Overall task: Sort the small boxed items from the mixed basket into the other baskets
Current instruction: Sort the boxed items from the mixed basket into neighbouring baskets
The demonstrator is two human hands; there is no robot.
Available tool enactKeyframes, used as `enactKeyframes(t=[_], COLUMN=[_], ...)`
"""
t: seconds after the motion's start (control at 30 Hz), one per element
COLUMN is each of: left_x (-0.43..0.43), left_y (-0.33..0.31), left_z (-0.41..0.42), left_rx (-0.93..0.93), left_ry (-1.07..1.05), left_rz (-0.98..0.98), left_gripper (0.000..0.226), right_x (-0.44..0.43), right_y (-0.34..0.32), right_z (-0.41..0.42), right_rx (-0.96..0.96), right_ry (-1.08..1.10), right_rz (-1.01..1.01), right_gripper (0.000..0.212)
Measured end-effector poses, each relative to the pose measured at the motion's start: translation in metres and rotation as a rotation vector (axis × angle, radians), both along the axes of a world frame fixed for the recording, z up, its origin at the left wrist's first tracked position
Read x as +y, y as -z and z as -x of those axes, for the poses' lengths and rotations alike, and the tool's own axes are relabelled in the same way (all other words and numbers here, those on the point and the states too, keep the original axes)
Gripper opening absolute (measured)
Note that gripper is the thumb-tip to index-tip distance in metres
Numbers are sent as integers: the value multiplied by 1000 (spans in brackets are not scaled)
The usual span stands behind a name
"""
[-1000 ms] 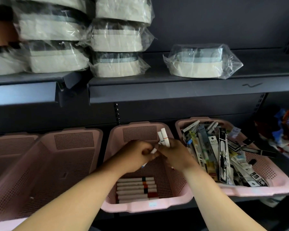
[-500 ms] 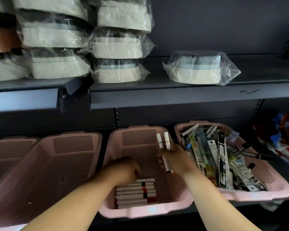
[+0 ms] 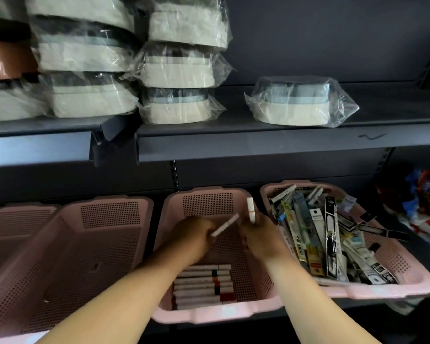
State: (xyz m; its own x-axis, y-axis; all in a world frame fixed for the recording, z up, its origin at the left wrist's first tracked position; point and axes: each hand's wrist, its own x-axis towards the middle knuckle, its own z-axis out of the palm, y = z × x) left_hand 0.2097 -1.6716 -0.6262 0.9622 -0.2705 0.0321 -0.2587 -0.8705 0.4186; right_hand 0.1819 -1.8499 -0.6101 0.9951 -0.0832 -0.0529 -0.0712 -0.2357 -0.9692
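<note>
At the near end of the middle basket (image 3: 209, 315) lay a neat row of slim white boxes (image 3: 202, 285), side by side, with coloured bands. Over them both hands were raised. The left hand (image 3: 194, 234) had its fingers curled round the low end of one white box (image 3: 226, 224), which slanted up to the right. The right hand (image 3: 258, 242) pinched the foot of a second box (image 3: 251, 209), which stood upright with a red band just above the fingers. The two boxes were apart.

These boxes looked light, stiff and narrow, likely thin card that would dent under a hard squeeze. A pinch across the long sides near the middle would steady one better than an end hold, which lets it swing.

To the right, the mixed basket (image 3: 382, 292) was heaped with assorted boxed items (image 3: 315, 244) lying at all angles. The left basket (image 3: 67, 256) showed bare mesh. Behind, a dark shelf (image 3: 258, 142) carried wrapped bundles (image 3: 296, 103).
</note>
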Motion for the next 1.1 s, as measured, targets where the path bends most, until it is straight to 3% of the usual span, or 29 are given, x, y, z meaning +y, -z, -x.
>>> enactKeyframes(t=[0.1,0.2,0.37,0.43,0.53,0.6,0.67,0.73,0.8,0.83,0.93,1.0,1.1], left_x=[8,9,9,6,-7,-18,-24,-25,-21,-19,-10,-7,-4], left_y=[7,16,17,15,9,2,-3,0,0,-1,5,13,26], left_z=[-2,0,2,1,-2,-1,1,1,2,2,-5,-8,-7], left_rx=[200,271,259,229,158,129,41,-72,-122,-102,64,171,264], left_ry=[4,56,74,81,132,153,132,120,120,117,71,59,92], left_rz=[-230,-354,-367,-281,48,277,324,276,224,190,6,-168,-279], left_gripper=[24,42,38,29,14,15,30,37,22,12,33,30,33], right_x=[-4,-1,0,0,2,2,2,1,-2,-4,-11,-16,-20], right_y=[1,-2,0,0,-2,-1,0,1,4,5,8,9,3], right_z=[0,2,4,3,2,-2,-3,-5,-6,-7,-7,-7,-2], right_rx=[1,38,118,69,-36,-74,-84,-99,-108,-101,-79,-86,-94], right_ry=[-4,-30,-25,-3,-5,-4,-12,-5,36,64,122,128,128], right_rz=[79,146,-91,-88,46,-3,-53,-58,-16,-9,-63,-34,-7], right_gripper=[12,15,19,17,16,15,13,9,12,12,12,13,14])
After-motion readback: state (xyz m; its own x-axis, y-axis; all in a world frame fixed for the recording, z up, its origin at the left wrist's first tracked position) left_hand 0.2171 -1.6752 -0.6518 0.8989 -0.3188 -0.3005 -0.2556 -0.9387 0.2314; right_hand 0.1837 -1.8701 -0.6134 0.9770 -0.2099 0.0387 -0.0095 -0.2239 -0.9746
